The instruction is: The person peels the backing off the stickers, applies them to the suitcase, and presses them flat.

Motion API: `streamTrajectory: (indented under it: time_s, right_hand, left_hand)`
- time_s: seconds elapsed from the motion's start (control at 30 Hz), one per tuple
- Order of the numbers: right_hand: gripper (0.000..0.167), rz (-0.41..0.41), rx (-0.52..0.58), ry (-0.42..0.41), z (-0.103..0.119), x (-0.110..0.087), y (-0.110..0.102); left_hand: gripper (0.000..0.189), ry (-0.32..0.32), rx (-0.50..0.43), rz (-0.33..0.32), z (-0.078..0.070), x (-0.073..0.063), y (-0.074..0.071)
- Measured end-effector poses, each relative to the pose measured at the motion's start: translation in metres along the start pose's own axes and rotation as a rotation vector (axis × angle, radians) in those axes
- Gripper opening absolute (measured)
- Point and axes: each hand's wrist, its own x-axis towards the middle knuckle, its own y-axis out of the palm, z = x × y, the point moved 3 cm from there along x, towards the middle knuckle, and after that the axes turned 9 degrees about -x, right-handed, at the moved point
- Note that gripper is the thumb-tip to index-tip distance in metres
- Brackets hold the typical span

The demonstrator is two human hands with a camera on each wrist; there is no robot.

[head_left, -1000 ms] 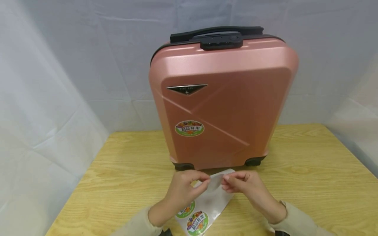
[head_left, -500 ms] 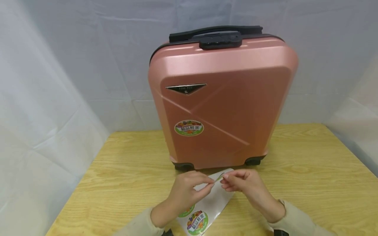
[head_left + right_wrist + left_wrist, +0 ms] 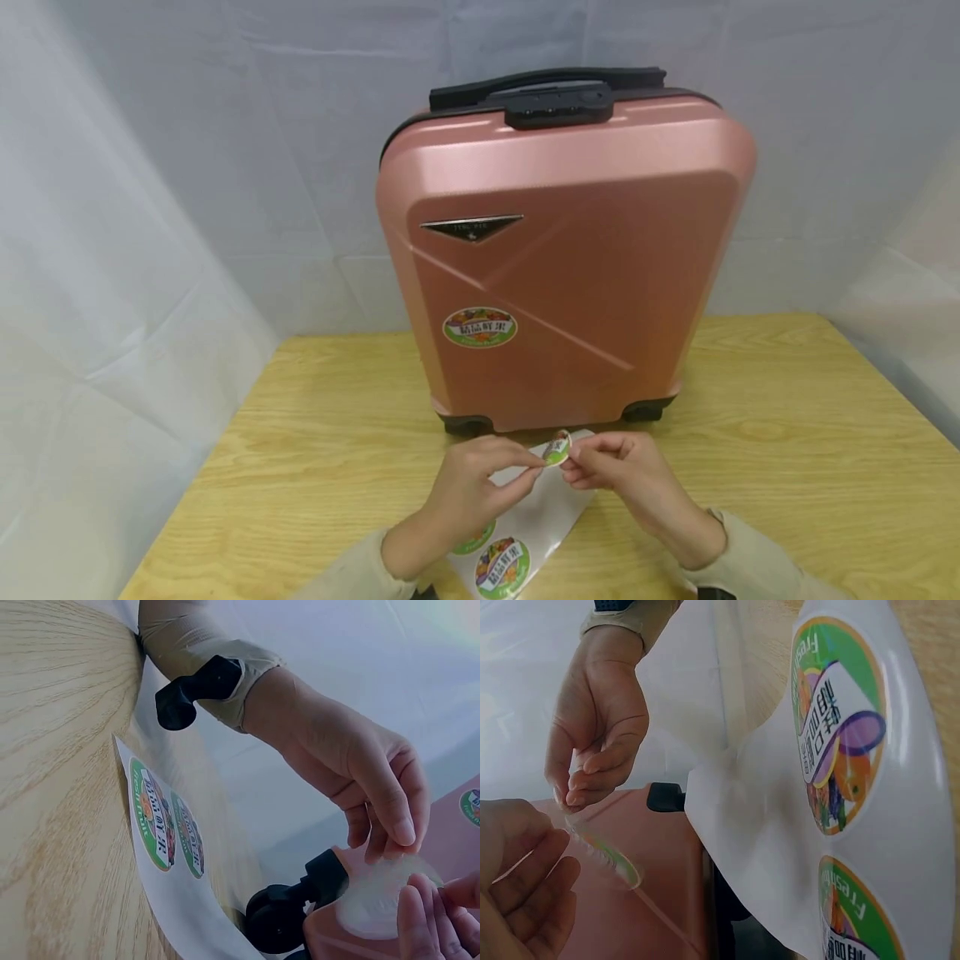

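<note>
Both hands hold an oval fruit sticker (image 3: 557, 448) by opposite edges, its printed face partly turned up and slightly curved. My left hand (image 3: 480, 477) pinches the left edge with thumb and forefinger. At the right edge, my right hand (image 3: 628, 468) pinches it between fingertips. The right wrist view shows the sticker's pale back (image 3: 367, 904) between the hands. Beneath lies a white backing sheet (image 3: 547, 512), with a whole fruit sticker (image 3: 502, 567) on it and another partly hidden by my left hand.
Just behind the hands, a pink suitcase (image 3: 592, 275) stands upright on the wooden table (image 3: 330, 467). An oval fruit sticker (image 3: 480, 327) is on its front, under a dark triangular badge (image 3: 472, 227). White cloth (image 3: 187, 167) hangs around the table.
The sticker between the hands has turned: its pale side showed first, then it was nearly edge-on, and now its printed face shows. My left hand has moved slightly right; the right hand hardly moved.
</note>
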Motion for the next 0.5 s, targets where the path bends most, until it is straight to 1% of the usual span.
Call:
streamTrajectory:
  time_s: [0.13, 0.17, 0.23, 0.33, 0.43, 0.5]
  right_hand:
    - [0.011, -0.021, -0.017, -0.005, -0.001, 0.000, -0.002]
    - [0.011, -0.028, -0.020, -0.005, -0.002, -0.001, -0.003]
    - [0.011, -0.037, -0.027, -0.013, -0.002, -0.001, -0.005]
    - [0.012, -0.044, -0.039, -0.038, -0.002, -0.002, -0.007]
    - [0.014, -0.057, -0.045, -0.074, -0.001, -0.003, -0.008]
    - [0.016, -0.056, -0.043, -0.101, 0.000, -0.003, -0.009]
  left_hand:
    - [0.010, 0.011, 0.002, -0.013, 0.003, -0.002, -0.001]
    - [0.010, 0.006, -0.001, -0.019, 0.004, -0.002, -0.001]
    - [0.009, -0.024, -0.027, -0.028, 0.006, -0.003, -0.003]
    - [0.006, -0.109, -0.064, -0.044, 0.011, -0.005, -0.005]
    - [0.004, -0.235, -0.116, -0.055, 0.017, -0.005, -0.009]
    - [0.004, -0.333, -0.178, -0.059, 0.021, -0.005, -0.011]
